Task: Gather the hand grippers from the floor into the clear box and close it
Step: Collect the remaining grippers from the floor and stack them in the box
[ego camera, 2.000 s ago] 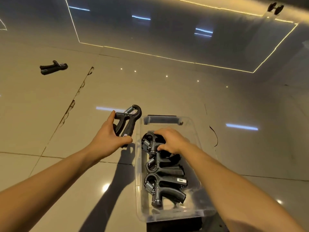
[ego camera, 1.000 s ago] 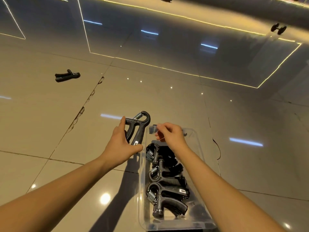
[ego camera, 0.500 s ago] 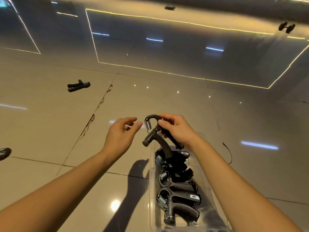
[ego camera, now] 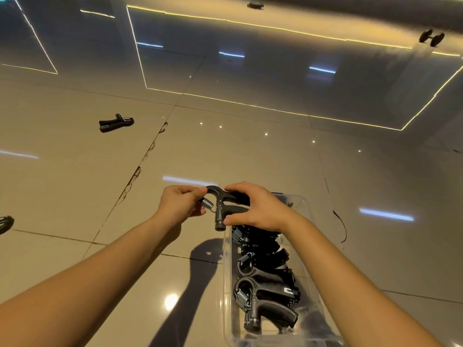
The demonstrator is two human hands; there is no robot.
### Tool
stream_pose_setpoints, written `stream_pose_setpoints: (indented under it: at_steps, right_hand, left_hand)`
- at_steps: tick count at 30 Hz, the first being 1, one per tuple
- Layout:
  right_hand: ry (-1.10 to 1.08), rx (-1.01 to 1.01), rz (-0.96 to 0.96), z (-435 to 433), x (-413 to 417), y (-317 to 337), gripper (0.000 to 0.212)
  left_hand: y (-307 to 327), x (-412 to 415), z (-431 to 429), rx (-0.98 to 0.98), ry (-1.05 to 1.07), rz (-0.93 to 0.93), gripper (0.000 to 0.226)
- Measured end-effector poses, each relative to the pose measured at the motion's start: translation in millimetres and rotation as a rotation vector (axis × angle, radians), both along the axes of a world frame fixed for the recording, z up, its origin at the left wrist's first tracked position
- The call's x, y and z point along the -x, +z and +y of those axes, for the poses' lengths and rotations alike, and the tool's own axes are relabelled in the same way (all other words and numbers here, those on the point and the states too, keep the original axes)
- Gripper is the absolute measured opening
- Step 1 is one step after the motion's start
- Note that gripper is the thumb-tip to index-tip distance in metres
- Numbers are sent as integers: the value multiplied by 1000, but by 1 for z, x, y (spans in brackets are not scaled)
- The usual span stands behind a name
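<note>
A black hand gripper (ego camera: 221,207) with a steel spring hangs just above the far left corner of the clear box (ego camera: 226,271). My right hand (ego camera: 255,207) grips its handles. My left hand (ego camera: 179,205) pinches its spring end. Inside the box lie several black hand grippers (ego camera: 265,294), packed in a row. Another hand gripper (ego camera: 116,123) lies on the floor far to the left. A further dark one (ego camera: 5,223) peeks in at the left edge.
Glossy beige floor tiles (ego camera: 75,196) with cracked grout lines spread all round. A small dumbbell (ego camera: 431,37) sits at the far right, and a small dark object (ego camera: 255,5) at the far top. No lid shows.
The hand gripper passed from my left hand to my right, which had been in the box. Now both hands hold it, turned sideways above the box's far end.
</note>
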State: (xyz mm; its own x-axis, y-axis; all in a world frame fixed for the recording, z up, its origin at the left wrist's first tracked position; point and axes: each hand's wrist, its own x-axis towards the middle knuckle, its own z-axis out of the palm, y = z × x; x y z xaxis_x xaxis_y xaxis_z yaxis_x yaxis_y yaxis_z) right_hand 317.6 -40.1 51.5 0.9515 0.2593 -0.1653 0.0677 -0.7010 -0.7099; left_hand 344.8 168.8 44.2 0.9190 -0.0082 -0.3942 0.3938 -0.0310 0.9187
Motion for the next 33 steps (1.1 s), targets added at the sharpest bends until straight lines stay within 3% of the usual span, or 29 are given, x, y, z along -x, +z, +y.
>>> stream_pose_setpoints:
  at_steps: [3, 8, 14, 18, 20, 22, 25, 28, 33]
  right_hand:
    - [-7, 90, -86, -11, 1, -7, 82]
    - [-71, 4, -78, -34, 5, -14, 67]
    - [0, 192, -145, -49, 12, -20, 71]
    - [-8, 204, -177, -56, 14, -19, 66]
    - [-62, 245, -190, -68, 14, -19, 65]
    - [-146, 279, -191, -82, 14, -22, 65]
    - [-215, 272, -119, -100, 20, -30, 68]
    - [-166, 350, 3, -109, 24, -34, 68]
    - [-97, 438, 70, -92, 19, -48, 67]
  left_hand:
    - [-8, -1, 1, 75, 39, 78, 16]
    - [-14, 4, -9, 153, -47, 120, 19]
    - [-21, 5, -26, 115, -71, 100, 13]
    - [-22, 5, -35, 129, -107, 88, 17]
    - [-25, 6, -39, 64, -144, 30, 18]
    - [-30, 6, -40, -160, -185, -72, 25]
    - [-43, 6, -37, -390, -280, -44, 59]
    - [-50, 14, -37, -350, -407, 72, 72]
    - [-54, 19, -40, -309, -435, 5, 72]
